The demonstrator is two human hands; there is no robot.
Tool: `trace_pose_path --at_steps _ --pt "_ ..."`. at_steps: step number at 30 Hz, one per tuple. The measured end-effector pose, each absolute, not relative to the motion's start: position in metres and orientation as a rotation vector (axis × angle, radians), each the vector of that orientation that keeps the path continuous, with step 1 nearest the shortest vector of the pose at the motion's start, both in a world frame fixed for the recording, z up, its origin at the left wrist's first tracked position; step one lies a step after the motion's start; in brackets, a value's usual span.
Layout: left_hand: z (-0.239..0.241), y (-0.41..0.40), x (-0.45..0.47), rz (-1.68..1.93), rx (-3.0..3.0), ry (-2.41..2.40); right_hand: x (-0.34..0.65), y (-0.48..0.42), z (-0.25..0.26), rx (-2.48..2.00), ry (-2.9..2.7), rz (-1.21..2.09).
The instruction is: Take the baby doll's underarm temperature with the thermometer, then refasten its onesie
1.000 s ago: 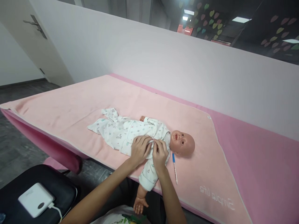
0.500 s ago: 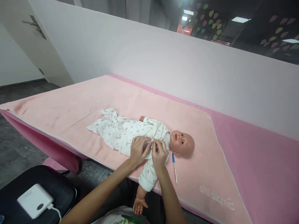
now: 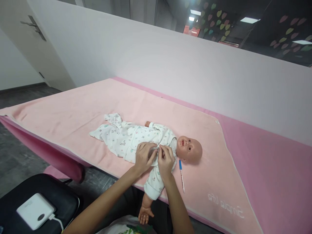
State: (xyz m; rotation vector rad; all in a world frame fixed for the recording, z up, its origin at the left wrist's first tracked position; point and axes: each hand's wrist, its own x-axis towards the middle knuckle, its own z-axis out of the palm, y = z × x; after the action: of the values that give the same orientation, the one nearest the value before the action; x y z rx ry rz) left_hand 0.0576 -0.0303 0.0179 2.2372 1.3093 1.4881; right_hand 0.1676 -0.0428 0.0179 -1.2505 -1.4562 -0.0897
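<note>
A baby doll (image 3: 192, 151) lies on its back on a pink blanket (image 3: 80, 100), its head to the right. It wears a white printed top (image 3: 163, 132) and matching trousers (image 3: 119, 139). Over the doll's chest, my left hand (image 3: 145, 156) is closed, pinching the front of the top. Close beside it, my right hand (image 3: 166, 160) pinches the same cloth near the collar. Whatever small fastening lies between the fingertips is hidden. One doll arm hangs over the near edge. By the doll's head lies a thermometer (image 3: 181, 177) with a blue cap.
At the lower left stands a black chair (image 3: 65, 198) bearing a white power bank (image 3: 35, 211) with a cable. A white wall (image 3: 170, 61) runs behind the table, with a window above it. A door (image 3: 34, 42) is at far left.
The view has shifted very slightly. Both hands keep their pinch on the doll's top, and the doll and thermometer stay in place.
</note>
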Motion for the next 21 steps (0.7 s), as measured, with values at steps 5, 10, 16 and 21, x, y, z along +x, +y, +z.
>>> trace_pose_path --at_steps 5,10,16,21 --pt "0.0182 -0.0305 0.0580 1.496 2.228 1.324 0.1671 -0.0453 0.0167 -1.231 -1.527 -0.154" --pt "0.0180 -0.0300 0.0564 1.564 2.183 1.319 0.1662 -0.0461 0.0149 -1.167 -1.630 -0.233" --pt "0.0202 -0.0313 0.0564 1.563 2.159 1.327 0.1676 -0.0432 0.0149 -1.183 -1.563 -0.178" --pt "0.0190 -0.0303 0.0567 1.539 2.136 1.359 0.1686 -0.0428 0.0143 -1.204 -1.544 -0.121"
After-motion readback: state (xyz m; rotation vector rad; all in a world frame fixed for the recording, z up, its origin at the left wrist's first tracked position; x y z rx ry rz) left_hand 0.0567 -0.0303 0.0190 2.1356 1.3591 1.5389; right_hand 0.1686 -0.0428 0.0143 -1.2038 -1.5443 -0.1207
